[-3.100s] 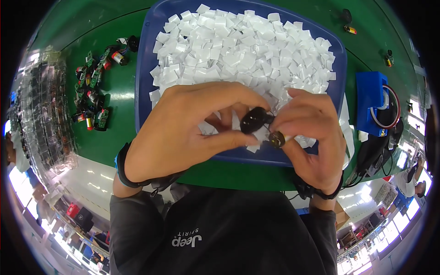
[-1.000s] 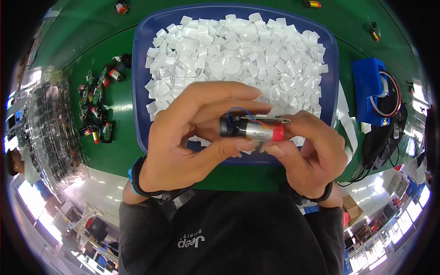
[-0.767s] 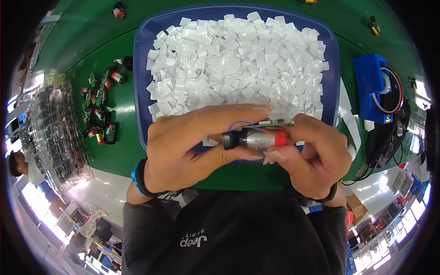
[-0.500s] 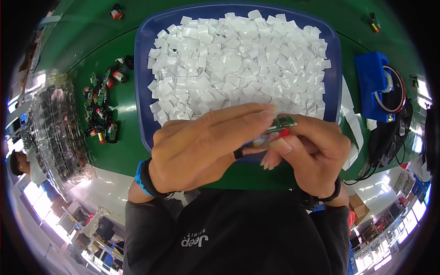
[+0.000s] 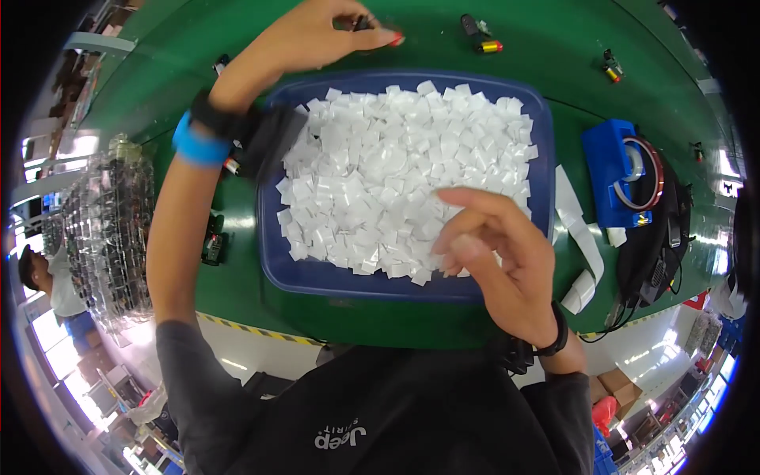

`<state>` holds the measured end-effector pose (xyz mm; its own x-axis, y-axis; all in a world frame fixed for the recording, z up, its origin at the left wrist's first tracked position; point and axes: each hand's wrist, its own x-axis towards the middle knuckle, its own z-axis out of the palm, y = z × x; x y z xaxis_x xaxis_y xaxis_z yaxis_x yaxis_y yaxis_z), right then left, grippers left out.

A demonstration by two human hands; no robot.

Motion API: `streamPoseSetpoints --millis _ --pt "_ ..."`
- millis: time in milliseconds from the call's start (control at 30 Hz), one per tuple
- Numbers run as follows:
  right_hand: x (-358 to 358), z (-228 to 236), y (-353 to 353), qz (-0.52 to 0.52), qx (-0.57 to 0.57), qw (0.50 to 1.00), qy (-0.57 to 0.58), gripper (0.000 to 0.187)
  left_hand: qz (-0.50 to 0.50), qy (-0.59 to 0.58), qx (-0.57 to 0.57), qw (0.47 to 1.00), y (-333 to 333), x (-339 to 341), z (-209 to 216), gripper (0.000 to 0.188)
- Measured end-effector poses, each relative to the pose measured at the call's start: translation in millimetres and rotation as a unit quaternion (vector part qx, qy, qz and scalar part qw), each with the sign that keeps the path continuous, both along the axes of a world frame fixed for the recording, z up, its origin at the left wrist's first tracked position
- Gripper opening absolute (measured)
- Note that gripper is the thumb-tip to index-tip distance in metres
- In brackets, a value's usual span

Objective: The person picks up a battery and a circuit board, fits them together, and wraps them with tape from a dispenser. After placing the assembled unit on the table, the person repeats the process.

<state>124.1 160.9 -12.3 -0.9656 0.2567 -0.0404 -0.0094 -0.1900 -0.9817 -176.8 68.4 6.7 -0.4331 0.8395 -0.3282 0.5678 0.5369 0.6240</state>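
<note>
My left hand point(image 5: 313, 36) reaches past the far rim of a blue tub point(image 5: 404, 297). Its fingers close around a small electronic assembly point(image 5: 393, 38), of which a red end and a dark part show; the hand hides the rest. Beneath my right hand point(image 5: 507, 265) lies a heap of small white squares point(image 5: 396, 174) that fills the tub. That hand hovers over the tub's near right part, index finger stretched and the others loosely bent, with nothing visible in it. Beyond the tub, another assembly point(image 5: 484, 39) with a black part and a red-and-yellow cylinder lies on the green table.
A blue tape dispenser point(image 5: 613, 178) with tape rolls stands at the right, beside a curled white strip point(image 5: 582, 253) and a black bag point(image 5: 661, 253). One more assembly point(image 5: 611, 67) lies far right. Left of the tub is a circuit board point(image 5: 212, 237). A person point(image 5: 59, 281) is at the far left.
My left hand has swung from the tub's near side to beyond its far rim. My right hand has let go of the circuit-board assembly. The view has shifted, showing more table at the far side.
</note>
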Motion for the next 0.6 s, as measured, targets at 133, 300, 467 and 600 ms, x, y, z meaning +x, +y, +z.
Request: streamPoseSetpoints --millis 133,300,467,600 --pt "-1 1 6 0.057 0.093 0.992 -0.058 0.023 -0.027 0.305 0.048 0.951 27 -73 -85 0.043" --pt "-1 -5 5 0.078 0.16 0.983 -0.044 0.024 -0.008 0.299 0.079 0.951 103 -35 -87 0.047" --pt "-3 -2 5 0.082 0.192 0.977 -0.043 0.023 0.04 0.249 0.001 0.968 113 6 -60 0.04" --pt "-4 2 9 0.041 0.22 0.974 -0.023 0.023 -0.031 0.157 0.118 0.98 74 11 -38 0.037"
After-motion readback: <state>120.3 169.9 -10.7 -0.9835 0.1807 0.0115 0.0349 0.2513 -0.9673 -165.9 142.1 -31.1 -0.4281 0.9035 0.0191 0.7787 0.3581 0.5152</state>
